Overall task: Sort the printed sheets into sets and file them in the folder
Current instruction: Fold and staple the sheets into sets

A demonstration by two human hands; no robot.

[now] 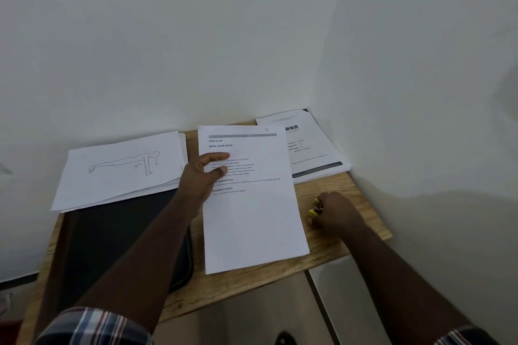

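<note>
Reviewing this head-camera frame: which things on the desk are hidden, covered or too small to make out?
- Yellow clips: mostly covered by the right hand; count unclear.
- Dark folder: partly under the left forearm and the drawing sheets.
- Middle sheet: body text too small; the left hand covers some lines.
- Corner sheets: left part of the logo hidden by the middle sheet.
</note>
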